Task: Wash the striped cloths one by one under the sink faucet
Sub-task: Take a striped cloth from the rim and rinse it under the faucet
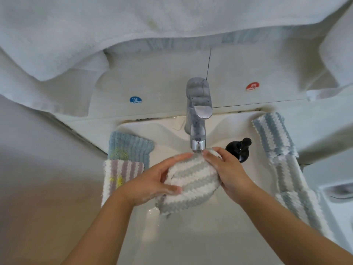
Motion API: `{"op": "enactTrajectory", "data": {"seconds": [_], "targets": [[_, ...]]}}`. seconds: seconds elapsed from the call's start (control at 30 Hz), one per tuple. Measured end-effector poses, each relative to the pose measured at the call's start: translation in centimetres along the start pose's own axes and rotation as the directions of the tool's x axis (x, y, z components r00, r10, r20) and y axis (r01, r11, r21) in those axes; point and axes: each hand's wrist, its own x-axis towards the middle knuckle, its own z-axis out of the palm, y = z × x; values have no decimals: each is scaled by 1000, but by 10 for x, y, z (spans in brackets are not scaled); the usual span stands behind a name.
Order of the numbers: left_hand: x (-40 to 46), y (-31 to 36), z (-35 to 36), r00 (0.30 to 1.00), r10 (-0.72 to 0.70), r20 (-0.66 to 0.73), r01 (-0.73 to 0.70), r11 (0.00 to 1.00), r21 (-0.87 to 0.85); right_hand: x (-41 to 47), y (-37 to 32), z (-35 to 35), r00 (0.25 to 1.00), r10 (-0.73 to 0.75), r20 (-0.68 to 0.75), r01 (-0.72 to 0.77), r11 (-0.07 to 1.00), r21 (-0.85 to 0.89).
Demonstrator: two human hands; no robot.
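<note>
A grey-and-white striped cloth [193, 184] is bunched up right under the chrome faucet [198, 119] over the white sink [191, 236]. My left hand [152, 180] grips its left side, thumb across the front. My right hand [227, 171] grips its right side, fingers curled over the top by the spout. On the sink's left rim lie a blue cloth [129, 148] and a purple-and-white striped cloth [118, 175] with yellow marks. Several blue and grey striped cloths [282, 163] hang over the right rim.
A black drain stopper knob [239, 149] stands just right of the faucet. White towels [133, 25] hang overhead, across the top of the view. Cold [135, 100] and hot [252, 86] stickers sit on the back wall. A soap dish [340, 190] is at the far right.
</note>
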Motion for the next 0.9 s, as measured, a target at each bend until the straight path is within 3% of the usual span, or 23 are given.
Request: {"op": "enactTrajectory", "data": {"seconds": [0.1,0.27,0.43,0.5,0.57,0.6,0.67,0.77,0.9], "targets": [[0,4,2,999,-30,40,29,999,35,3,1,1,1000,21,-19,-22,999,-33],[-2,-3,4,997,10,-81,-17,996,-87,-2,0,-2,994,107,-7,-107,987,-121],[-5,-6,7,990,67,-127,-88,982,-167,-40,-9,-10,999,-39,4,36,884,-465],[-5,-4,7,990,79,-121,-98,982,-163,-54,-23,-13,977,-210,-39,152,814,-561],[-4,-1,6,992,76,-104,-91,984,-151,-62,-46,-12,937,-343,-70,270,836,-478],[-3,0,7,993,74,-94,-86,986,-141,-63,-60,-9,941,-333,-57,286,876,-387],[-1,2,8,993,78,-83,-88,988,-124,-63,-88,2,972,-225,63,233,937,-261],[2,4,9,991,84,-102,-97,987,-127,-57,-113,20,976,-58,208,104,970,-219],[2,3,11,990,103,-96,-116,984,-134,-54,-125,30,973,-43,225,87,978,-192]]}}
